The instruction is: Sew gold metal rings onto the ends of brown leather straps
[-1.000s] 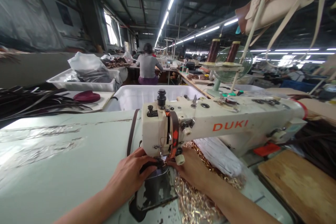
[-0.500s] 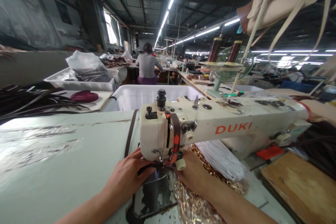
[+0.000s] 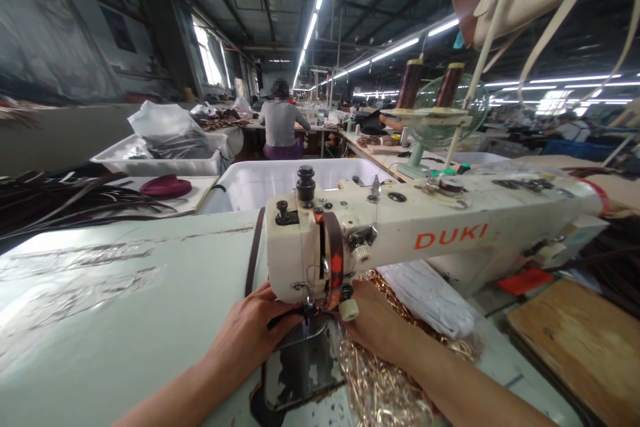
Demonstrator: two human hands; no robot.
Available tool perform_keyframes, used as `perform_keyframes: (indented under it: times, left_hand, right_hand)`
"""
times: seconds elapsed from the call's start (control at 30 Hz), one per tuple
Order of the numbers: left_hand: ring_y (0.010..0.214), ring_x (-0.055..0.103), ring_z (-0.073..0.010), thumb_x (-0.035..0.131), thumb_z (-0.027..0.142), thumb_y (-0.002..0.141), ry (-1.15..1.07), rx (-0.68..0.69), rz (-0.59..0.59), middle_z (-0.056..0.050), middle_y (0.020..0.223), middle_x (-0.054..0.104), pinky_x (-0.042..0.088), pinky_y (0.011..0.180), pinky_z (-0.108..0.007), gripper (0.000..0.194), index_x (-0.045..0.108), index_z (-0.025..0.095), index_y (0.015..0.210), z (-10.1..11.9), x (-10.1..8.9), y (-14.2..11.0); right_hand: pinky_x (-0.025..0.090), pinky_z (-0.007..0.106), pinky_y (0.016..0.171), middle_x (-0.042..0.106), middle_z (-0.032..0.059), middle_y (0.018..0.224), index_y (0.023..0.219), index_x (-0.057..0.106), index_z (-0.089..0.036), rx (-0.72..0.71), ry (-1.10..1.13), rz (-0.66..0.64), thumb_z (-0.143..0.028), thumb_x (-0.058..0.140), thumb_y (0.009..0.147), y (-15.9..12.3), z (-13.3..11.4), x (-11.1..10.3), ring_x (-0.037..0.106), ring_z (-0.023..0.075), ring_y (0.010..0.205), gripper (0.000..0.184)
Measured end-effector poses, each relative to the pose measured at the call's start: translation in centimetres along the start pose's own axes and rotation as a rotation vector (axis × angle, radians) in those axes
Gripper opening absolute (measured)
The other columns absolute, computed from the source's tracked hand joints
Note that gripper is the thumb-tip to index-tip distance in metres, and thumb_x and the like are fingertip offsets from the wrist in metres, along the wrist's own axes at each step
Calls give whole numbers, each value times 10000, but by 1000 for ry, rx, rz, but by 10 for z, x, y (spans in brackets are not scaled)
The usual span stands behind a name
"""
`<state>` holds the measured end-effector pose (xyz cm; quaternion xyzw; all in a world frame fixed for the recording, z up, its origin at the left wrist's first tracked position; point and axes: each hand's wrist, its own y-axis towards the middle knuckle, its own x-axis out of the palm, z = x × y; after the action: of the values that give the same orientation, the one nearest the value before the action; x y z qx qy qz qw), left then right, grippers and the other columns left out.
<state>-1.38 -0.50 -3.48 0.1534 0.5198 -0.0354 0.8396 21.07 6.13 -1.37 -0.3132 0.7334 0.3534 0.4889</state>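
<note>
My left hand [image 3: 257,320] lies left of the needle of a cream sewing machine [image 3: 390,233], its thumb and fingers closed on a narrow dark brown strap [image 3: 281,317] under the presser foot [image 3: 311,310]. More brown strap [image 3: 255,250] shows behind that hand, running back over the pale table. On the needle's other side is my right hand [image 3: 373,320], curled, its fingertips partly hidden behind the machine's cream knob [image 3: 349,309]; what they grip is out of sight. Beneath the hands is a worn metal plate [image 3: 303,367].
Gold chains and metal fittings in clear plastic [image 3: 383,380] lie by my right forearm. A wooden board [image 3: 570,340] is at right. Behind the machine stands a white bin [image 3: 245,180]; thread cones [image 3: 410,83] and a fan [image 3: 417,160] rise beyond. A person [image 3: 281,123] sits farther back.
My view has turned slightly, so the machine's arm and chains sit farther right. Both hands stay at the needle. At the far right-hand table, another person's arm now shows beside a black piece.
</note>
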Motion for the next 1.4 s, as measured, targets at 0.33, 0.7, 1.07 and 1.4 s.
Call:
perform_keyframes:
  times: [0.33, 0.7, 1.07, 1.4]
  left_hand:
    - [942, 659, -220, 557, 332, 899, -42, 4, 6, 18, 1022, 711, 529, 818, -306, 193, 722, 318, 996, 0, -3, 1]
    - [899, 639, -186, 326, 276, 960, -54, 11, -63, -54, 1049, 634, 531, 816, -302, 340, 660, 231, 1002, 40, -14, -35]
    - [794, 596, -132, 523, 145, 821, -176, -70, -370, 4, 948, 579, 465, 701, -209, 239, 690, 281, 923, 50, -30, -29]
    - [522, 665, -199, 520, 344, 784, -624, -568, -364, -12, 643, 657, 510, 463, -248, 223, 483, 184, 935, 48, -13, -24]
  right_hand:
    - [450, 290, 776, 690, 78, 959, 865, 674, -159, 30, -38, -27, -39, 501, 768, 1, 0, 1, 640, 221, 894, 231]
    - [480, 349, 765, 615, 103, 1184, 1069, 666, -202, 146, -55, 50, -449, 476, 938, 2, -11, 11, 603, 264, 993, 337]
    - [482, 361, 801, 629, 94, 1103, 1125, 633, -183, 69, -106, 71, -505, 542, 894, -6, -12, -1, 595, 266, 991, 407]
    - [485, 384, 857, 617, 117, 1119, 1109, 626, -170, -18, -118, -41, -406, 374, 990, -11, -17, -2, 570, 265, 1030, 365]
